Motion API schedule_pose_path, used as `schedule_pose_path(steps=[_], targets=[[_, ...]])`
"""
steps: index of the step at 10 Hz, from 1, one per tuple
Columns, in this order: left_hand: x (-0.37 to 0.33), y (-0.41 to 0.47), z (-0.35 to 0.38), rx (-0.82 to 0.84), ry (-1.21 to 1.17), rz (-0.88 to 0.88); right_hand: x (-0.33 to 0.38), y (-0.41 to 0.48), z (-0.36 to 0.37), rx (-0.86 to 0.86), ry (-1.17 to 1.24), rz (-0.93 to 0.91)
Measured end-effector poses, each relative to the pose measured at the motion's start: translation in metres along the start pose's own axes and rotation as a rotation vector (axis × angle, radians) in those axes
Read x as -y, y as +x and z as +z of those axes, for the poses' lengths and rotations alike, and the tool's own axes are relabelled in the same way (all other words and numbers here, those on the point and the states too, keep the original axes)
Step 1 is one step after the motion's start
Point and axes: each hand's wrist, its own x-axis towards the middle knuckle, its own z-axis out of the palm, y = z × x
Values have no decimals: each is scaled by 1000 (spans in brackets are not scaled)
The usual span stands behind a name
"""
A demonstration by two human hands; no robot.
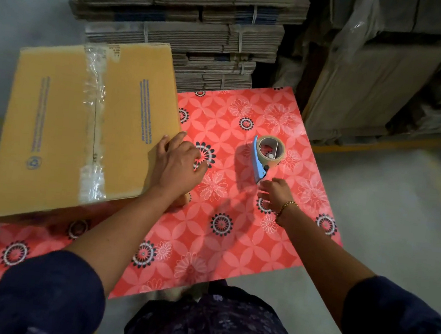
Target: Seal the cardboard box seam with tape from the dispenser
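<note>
A closed tan cardboard box (50, 129) lies at the left of the red flowered table, overhanging its left edge. Clear tape (93, 117) runs along its middle seam, wrinkled at both ends. My left hand (179, 163) rests by the box's right edge, fingers spread over the tablecloth, holding nothing. The tape dispenser (265, 155), blue-handled with a brown roll, stands on the table to the right. My right hand (274, 193) is just below its handle tip, fingers apart and touching or nearly touching it, not gripping.
The red flower-patterned table (234, 235) fills the middle. Stacks of flattened, strapped cardboard (190, 24) rise behind it. Plastic-wrapped pallets (384, 75) stand at the back right. Grey concrete floor (385, 209) lies to the right.
</note>
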Motion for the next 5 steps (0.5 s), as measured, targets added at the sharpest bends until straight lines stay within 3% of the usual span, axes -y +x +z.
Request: schedule_pose_path(steps=[1,3,5], targets=[[4,-3,-10,62,-63,44,-1,-27,1,3,-31,-45],[26,-23,-43,19,-103,113,7,-75,-3,-7,-234,-188],[53,-33,-99,-109,-32,136,48,-129,5,-169,-626,-586]])
